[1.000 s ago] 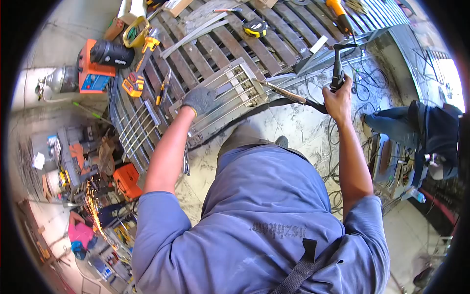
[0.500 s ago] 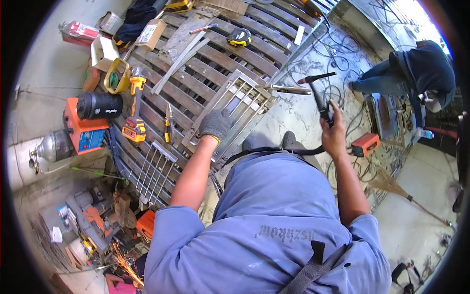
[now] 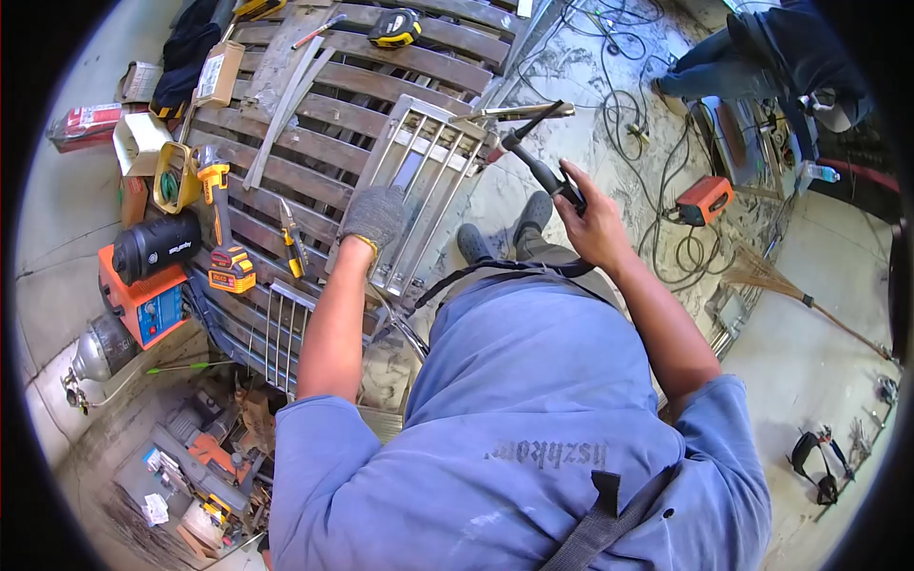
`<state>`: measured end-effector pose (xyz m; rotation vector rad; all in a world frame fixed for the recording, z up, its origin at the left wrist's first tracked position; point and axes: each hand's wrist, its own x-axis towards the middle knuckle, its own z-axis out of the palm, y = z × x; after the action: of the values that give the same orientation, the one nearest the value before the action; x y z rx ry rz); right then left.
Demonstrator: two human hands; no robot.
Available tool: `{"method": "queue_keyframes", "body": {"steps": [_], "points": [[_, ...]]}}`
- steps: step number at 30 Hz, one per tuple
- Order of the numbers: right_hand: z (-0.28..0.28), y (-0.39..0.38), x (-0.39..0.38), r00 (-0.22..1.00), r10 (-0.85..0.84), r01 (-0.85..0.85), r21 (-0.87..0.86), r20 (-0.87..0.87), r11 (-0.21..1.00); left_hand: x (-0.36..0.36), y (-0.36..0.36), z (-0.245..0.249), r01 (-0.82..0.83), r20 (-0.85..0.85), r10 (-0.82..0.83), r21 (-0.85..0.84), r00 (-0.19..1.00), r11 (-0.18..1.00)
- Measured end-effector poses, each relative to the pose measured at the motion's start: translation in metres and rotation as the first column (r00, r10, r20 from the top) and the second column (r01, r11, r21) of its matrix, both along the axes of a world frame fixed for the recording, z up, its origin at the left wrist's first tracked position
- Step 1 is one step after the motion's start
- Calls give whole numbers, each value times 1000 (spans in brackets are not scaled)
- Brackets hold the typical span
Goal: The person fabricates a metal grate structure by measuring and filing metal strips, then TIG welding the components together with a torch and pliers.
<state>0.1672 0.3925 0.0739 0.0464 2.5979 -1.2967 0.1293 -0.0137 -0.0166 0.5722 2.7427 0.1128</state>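
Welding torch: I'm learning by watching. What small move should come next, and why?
Probably ease the tip of the welding torch onto the far corner of the grille frame: the right hand holds it close to that corner, while the gloved left hand grips the frame.

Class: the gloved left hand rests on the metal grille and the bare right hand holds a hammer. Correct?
No. The head view shows the right hand holding a welding torch, not a hammer; the left hand rests on the grille.
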Motion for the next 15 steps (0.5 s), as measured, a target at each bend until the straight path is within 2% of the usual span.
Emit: {"method": "queue_keyframes", "body": {"steps": [2,5,6,9,15], "points": [[-7,-2,-2,1000,6,-6,-39,-11,999,-3,1,2,27,28,-25,-59,999,998],[-22,-4,2,985,-95,115,-139,146,984,-3,-3,-3,60,26,-58,-80,998,995],[-11,-7,0,970,-103,139,-153,220,978,-4,-2,0,60,26,-57,-92,998,994],[-16,-9,-1,943,-129,199,-208,307,958,-5,0,3,65,46,-59,-135,997,989],[-26,-17,6,926,-143,266,-335,350,904,-8,-5,-3,83,56,-75,-164,996,983]]}}
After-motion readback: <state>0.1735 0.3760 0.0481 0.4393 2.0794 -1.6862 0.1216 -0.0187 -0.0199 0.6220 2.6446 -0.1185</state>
